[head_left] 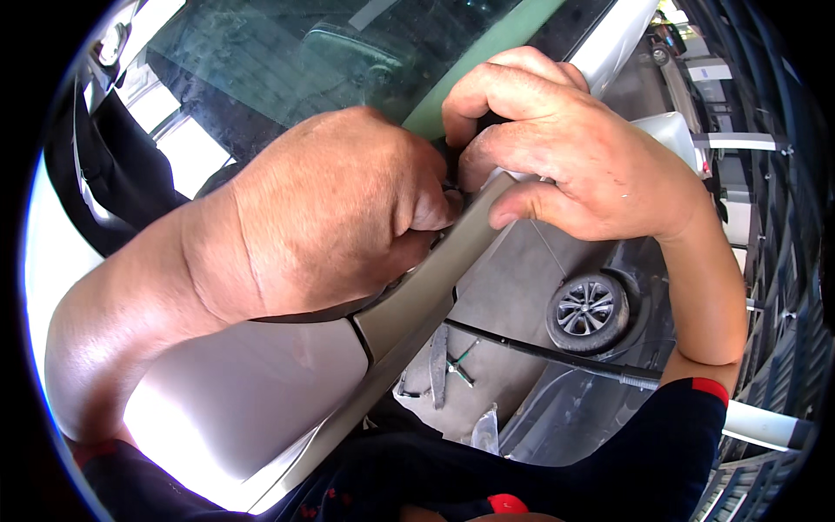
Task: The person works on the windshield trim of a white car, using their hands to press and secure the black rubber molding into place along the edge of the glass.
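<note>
My left hand [348,204] is closed, with its knuckles up, at the base of the windshield [252,74]. Its curled fingertips press into the gap beside the beige fender [404,300]; whatever they hold is hidden under the hand. Across from it, my right hand [557,143] is closed around the fender's narrow upper end. The thumb lies on the outer side and the bent fingers reach over the inner side. A small white piece shows between that thumb and the fingers. Both hands nearly meet at this corner.
The beige hood [252,383] lies under my left forearm. To the right stands a dark car with a spoked wheel [588,311], crossed in view by a black bar [548,351]. A cross-shaped wrench [457,365] and a clear plastic bag [486,431] are lower down.
</note>
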The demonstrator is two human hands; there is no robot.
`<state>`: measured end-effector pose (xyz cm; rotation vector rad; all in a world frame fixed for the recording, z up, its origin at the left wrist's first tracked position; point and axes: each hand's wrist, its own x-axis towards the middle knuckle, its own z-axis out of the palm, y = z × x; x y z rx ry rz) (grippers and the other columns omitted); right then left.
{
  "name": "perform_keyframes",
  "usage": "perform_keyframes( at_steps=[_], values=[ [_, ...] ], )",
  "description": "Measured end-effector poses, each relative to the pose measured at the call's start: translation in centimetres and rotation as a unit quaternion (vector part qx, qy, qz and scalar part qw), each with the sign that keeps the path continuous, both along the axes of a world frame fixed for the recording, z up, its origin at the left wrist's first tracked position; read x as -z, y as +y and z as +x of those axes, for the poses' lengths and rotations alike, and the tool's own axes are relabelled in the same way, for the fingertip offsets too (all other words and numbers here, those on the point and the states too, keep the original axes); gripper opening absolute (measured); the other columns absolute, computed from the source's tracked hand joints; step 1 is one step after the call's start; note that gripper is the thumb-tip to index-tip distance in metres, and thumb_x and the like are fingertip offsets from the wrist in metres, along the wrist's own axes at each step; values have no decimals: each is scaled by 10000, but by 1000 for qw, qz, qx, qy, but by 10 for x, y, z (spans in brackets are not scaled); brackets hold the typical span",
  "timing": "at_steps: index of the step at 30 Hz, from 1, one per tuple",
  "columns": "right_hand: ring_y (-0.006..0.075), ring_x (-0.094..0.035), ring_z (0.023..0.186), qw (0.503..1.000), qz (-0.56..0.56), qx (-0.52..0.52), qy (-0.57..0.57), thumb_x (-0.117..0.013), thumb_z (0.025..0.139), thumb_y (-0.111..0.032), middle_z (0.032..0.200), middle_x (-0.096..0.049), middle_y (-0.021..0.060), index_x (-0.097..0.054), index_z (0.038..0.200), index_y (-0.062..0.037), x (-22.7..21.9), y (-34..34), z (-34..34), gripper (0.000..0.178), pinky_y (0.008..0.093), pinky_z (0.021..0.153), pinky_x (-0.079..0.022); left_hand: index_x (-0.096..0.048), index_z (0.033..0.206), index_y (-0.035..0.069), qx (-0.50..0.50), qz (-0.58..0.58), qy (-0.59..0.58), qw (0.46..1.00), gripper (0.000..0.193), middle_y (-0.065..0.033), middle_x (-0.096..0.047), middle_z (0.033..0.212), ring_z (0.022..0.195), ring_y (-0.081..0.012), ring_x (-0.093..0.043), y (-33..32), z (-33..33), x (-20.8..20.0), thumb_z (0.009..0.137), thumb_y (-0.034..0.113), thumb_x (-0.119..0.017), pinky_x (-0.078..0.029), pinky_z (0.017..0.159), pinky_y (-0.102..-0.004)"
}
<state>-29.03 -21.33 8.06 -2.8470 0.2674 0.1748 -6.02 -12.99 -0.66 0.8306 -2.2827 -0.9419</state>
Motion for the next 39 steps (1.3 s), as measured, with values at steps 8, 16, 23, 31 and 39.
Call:
perform_keyframes(
  at_steps=[8,16,23,31,39],
  values=[
    [314,-534,1166,1000,-3,3,-10,-762,818,-478,1179,-608,72,-717,955,-71,3,0,-1,432,452,1054,-404,-822,999,28,-30,-33,88,995,174,-105,-686,783,678,-278,-695,4,-6,10,841,-37,-791,-550,614,-381],
    [309,-548,1142,1000,8,-1,-19,-736,836,-522,1164,-612,74,-712,938,-72,5,-2,-3,462,444,1036,-411,-818,1007,10,-18,-17,97,995,193,-112,-694,793,693,-261,-720,2,-7,11,829,-62,-798,-552,613,-374],
    [325,-564,1112,999,-2,-21,-29,-746,860,-513,1155,-631,105,-699,928,-59,4,-5,-3,462,453,1003,-434,-824,1014,25,-42,24,102,994,216,-120,-722,848,746,-274,-736,3,-10,8,818,-61,-787,-585,682,-380],
    [335,-591,1096,998,-11,-24,-49,-821,805,-494,1159,-650,115,-688,921,-65,5,-7,-2,464,456,1004,-455,-794,1095,4,-78,1,66,995,296,-132,-760,954,844,-243,-752,-1,-6,2,801,-18,-811,-611,790,-341],
    [328,-602,1119,998,0,-1,-63,-864,740,-440,1182,-656,109,-688,899,-76,10,-5,-4,435,452,1022,-450,-800,1003,-4,-89,129,47,986,176,-106,-759,914,798,-198,-742,1,-6,-3,827,-5,-810,-599,768,-323]
  ],
)
